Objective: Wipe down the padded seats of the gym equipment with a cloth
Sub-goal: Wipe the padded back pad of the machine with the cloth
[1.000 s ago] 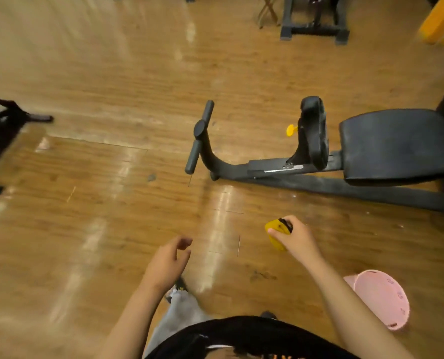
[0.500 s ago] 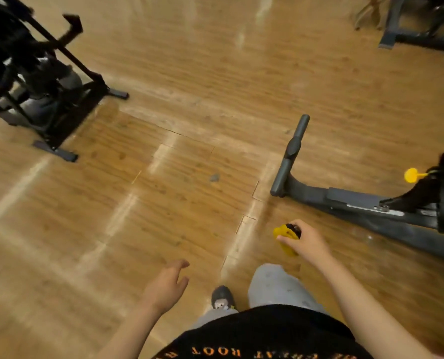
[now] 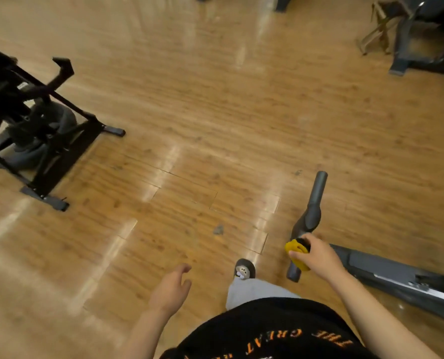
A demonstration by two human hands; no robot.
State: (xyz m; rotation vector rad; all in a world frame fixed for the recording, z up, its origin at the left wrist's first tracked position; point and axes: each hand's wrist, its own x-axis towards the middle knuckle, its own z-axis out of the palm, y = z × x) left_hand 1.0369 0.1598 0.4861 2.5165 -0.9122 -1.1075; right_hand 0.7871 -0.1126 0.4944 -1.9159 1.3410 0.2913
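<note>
My right hand [image 3: 319,257] grips a bunched yellow cloth [image 3: 296,248] low in the frame, just above the grey crossbar foot [image 3: 311,216] of a floor machine. That machine's grey base rail [image 3: 397,278] runs off to the right edge; its padded seat is out of view. My left hand [image 3: 172,287] hangs empty with fingers loosely curled above the wooden floor. A black exercise machine frame [image 3: 34,130] stands at the left; no pad on it shows clearly.
Shiny wooden floor [image 3: 215,112] spreads across the middle. More dark equipment [image 3: 423,42] stands at the top right. My foot in a grey shoe [image 3: 244,271] is stepping forward between my hands. A small grey scrap [image 3: 218,230] lies on the floor.
The view has swung left: the black seat and pink bucket have left the frame and the black machine at the left has come in. My right hand keeps hold of the cloth.
</note>
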